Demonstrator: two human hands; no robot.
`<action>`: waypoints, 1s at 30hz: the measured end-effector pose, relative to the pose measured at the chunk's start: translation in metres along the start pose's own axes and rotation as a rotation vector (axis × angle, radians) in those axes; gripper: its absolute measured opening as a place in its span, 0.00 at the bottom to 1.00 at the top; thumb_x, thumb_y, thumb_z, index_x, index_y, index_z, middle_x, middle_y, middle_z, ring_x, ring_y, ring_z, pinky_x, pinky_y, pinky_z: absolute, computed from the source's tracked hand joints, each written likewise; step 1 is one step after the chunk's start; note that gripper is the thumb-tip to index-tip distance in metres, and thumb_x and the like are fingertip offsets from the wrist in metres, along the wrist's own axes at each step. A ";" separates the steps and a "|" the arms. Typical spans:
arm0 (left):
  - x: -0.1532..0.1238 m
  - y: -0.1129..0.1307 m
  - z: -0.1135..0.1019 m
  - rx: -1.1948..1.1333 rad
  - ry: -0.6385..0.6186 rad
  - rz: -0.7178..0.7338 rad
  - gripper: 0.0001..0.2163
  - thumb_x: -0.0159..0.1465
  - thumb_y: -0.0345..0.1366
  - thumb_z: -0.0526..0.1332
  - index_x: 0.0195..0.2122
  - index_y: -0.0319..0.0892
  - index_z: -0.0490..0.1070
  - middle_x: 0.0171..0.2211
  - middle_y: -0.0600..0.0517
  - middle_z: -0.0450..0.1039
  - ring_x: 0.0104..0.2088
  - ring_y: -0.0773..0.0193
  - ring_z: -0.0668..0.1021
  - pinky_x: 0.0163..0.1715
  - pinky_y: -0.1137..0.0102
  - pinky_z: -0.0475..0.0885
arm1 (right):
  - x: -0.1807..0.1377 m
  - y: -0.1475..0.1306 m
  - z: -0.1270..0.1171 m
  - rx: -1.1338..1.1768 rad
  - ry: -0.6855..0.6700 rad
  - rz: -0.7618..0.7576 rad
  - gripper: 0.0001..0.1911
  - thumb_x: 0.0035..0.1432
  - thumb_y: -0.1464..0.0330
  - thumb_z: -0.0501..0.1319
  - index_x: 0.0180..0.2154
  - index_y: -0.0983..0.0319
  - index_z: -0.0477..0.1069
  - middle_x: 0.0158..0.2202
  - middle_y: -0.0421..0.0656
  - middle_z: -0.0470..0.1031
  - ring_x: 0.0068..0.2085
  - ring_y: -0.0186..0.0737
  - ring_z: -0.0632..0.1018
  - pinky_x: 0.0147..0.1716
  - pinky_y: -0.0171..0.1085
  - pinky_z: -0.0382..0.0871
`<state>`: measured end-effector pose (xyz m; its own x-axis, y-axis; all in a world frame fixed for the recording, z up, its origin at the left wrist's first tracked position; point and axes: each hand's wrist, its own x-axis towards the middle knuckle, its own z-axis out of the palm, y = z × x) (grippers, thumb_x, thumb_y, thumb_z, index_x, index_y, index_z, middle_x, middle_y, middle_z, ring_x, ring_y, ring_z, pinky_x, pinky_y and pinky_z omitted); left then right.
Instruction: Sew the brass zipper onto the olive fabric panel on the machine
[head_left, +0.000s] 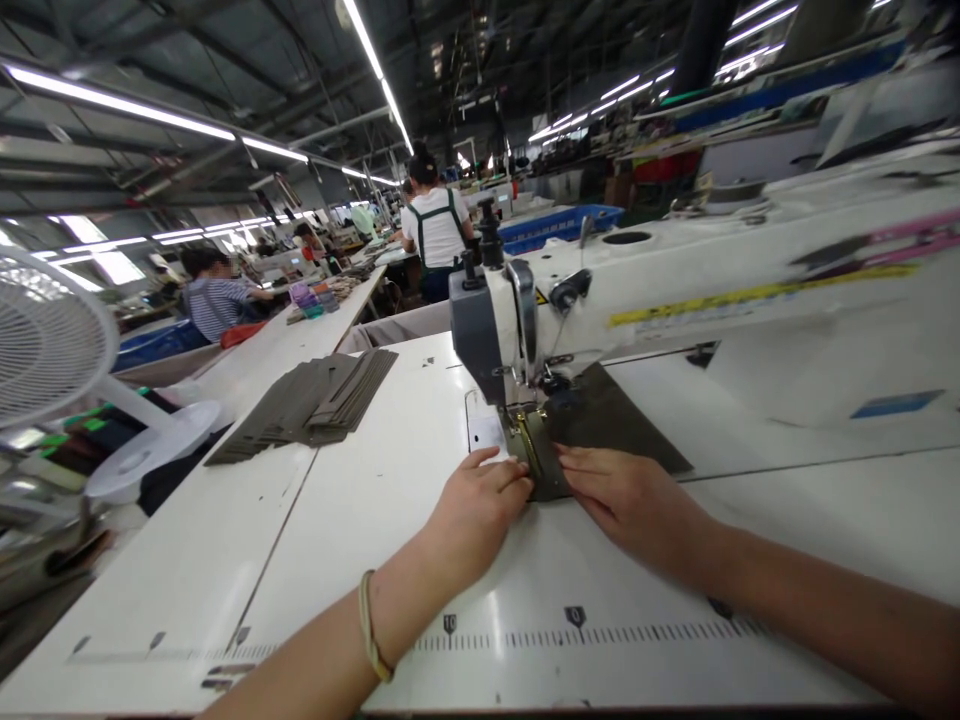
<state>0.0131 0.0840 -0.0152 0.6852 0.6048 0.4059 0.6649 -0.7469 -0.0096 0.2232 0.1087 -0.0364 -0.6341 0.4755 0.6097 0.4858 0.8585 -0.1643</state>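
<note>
A dark olive fabric piece (607, 420) lies on the white sewing table under the head of the sewing machine (495, 320). A yellowish strip runs along its left edge near the presser foot (525, 415). My left hand (480, 500) pinches the near left corner of the piece with fingers curled on it. Flat on the near edge of the same fabric, just right of the needle line, rests my right hand (630, 500), fingers pressing down.
A stack of similar olive pieces (315, 400) lies fanned out at the table's left. A white fan (52, 340) stands at the far left. Ruler marks (577, 630) run along the table front. Other people work at tables behind, with a blue bin (559, 225).
</note>
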 end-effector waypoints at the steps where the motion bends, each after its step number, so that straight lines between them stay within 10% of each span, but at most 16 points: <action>1: 0.000 -0.001 -0.001 0.002 -0.014 -0.004 0.09 0.63 0.27 0.53 0.41 0.39 0.70 0.41 0.49 0.75 0.43 0.65 0.76 0.53 0.62 0.66 | 0.001 0.000 0.000 -0.001 0.000 -0.002 0.14 0.57 0.78 0.51 0.36 0.67 0.75 0.40 0.51 0.77 0.45 0.43 0.76 0.46 0.41 0.71; 30: 0.022 -0.033 0.016 -0.035 0.059 -0.102 0.07 0.62 0.28 0.54 0.36 0.36 0.71 0.31 0.46 0.70 0.36 0.60 0.74 0.40 0.66 0.72 | 0.030 0.032 0.017 -0.002 0.059 0.041 0.16 0.59 0.75 0.47 0.29 0.62 0.72 0.28 0.45 0.76 0.31 0.42 0.78 0.29 0.37 0.75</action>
<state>0.0115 0.1264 -0.0208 0.5947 0.6618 0.4564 0.7192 -0.6917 0.0658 0.2093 0.1537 -0.0363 -0.5770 0.4982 0.6472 0.5122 0.8379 -0.1884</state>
